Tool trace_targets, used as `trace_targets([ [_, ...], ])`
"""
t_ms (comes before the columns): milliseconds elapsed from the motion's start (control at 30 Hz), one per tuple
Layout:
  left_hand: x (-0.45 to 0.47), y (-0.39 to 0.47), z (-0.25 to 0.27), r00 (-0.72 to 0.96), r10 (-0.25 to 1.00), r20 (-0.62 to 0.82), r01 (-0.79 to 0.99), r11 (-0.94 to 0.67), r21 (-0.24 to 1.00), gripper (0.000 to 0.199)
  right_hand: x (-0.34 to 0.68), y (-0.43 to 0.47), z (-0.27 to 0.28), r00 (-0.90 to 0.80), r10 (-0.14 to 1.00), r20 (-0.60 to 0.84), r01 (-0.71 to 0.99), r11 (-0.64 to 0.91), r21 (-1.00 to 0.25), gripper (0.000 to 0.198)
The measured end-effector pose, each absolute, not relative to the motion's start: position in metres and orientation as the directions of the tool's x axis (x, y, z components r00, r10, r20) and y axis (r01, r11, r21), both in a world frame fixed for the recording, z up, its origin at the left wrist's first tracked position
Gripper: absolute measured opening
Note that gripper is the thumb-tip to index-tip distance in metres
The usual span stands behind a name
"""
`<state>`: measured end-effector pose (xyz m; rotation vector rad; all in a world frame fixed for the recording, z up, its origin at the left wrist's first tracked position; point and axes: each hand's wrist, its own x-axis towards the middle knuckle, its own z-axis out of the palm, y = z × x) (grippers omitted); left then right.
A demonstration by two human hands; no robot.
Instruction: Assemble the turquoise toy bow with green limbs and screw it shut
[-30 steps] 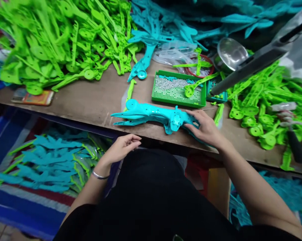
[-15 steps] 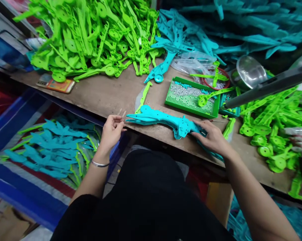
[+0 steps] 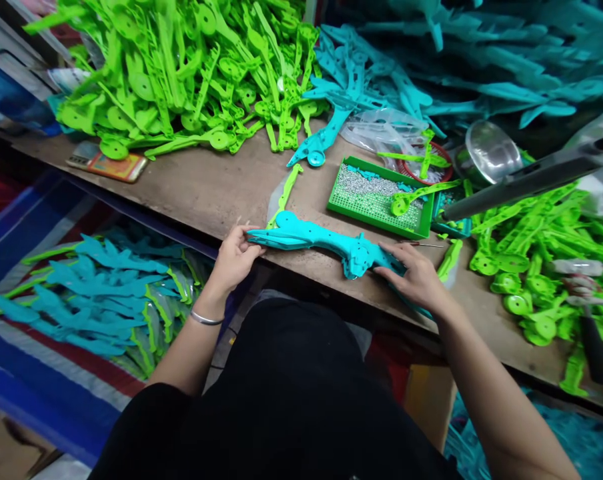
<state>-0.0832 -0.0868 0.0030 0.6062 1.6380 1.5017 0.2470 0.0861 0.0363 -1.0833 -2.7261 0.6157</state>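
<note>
A long turquoise plastic part (image 3: pixel 326 239) lies along the front edge of the wooden bench. Its pointed left end is pinched between the thumb and fingers of my left hand (image 3: pixel 236 259). My right hand (image 3: pixel 415 272) wraps over the other end, just right of a knobbly section. Behind the part's left end, a thin lime-green strip (image 3: pixel 285 197) rests on a clear piece. Beyond my right hand are a thin screwdriver (image 3: pixel 424 245) and a short lime-green piece (image 3: pixel 449 259).
A green perforated tray (image 3: pixel 379 227) of small metal bits stands behind the part. Lime-green parts (image 3: pixel 181 80) heap up at back left, more (image 3: pixel 531 267) at right. A grey bar (image 3: pixel 521 183) slants in from the right. Below left is a blue-edged container (image 3: pixel 36 407) of parts.
My left hand has moved right and closed on the pointed end of the turquoise part, from which it was slightly apart. My right hand keeps its hold. The view has shifted a little.
</note>
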Motion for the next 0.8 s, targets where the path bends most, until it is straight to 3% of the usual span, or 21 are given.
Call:
trace_targets([
  [267, -0.084, -0.087, -0.005, -0.565, 0.803, -0.189, -0.028, 0.211, 0.977, 0.056, 0.251, 0.085, 0.03, -0.722, 0.692, 0.0, 0.628, 0.656, -0.418, 0.056],
  [433, -0.078, -0.089, -0.008, -0.669, 0.736, 0.108, 0.333, 0.167, 0.928, 0.069, 0.25, 0.083, 0.028, -0.735, 0.679, -0.005, 0.622, 0.67, -0.407, 0.059],
  [567, -0.08, -0.09, 0.003, -0.519, 0.799, 0.304, 0.642, 0.131, 0.755, 0.052, 0.249, 0.079, 0.033, -0.749, 0.662, -0.039, 0.619, 0.678, -0.396, 0.065],
  [667, -0.079, -0.079, 0.022, -0.427, 0.821, 0.38, 0.778, 0.12, 0.616, 0.045, 0.247, 0.073, 0.035, -0.739, 0.667, -0.095, 0.662, 0.692, -0.286, 0.074],
  [733, -0.073, -0.061, 0.036, -0.269, 0.885, 0.379, 0.853, 0.036, 0.521, 0.048, 0.243, 0.069, 0.036, -0.727, 0.672, -0.144, 0.687, 0.709, -0.162, 0.077],
  [800, -0.061, -0.036, 0.046, 0.008, 0.952, 0.305, 0.891, -0.145, 0.429, 0.051, 0.239, 0.064, 0.036, -0.703, 0.687, -0.184, 0.703, 0.71, -0.04, 0.073],
])
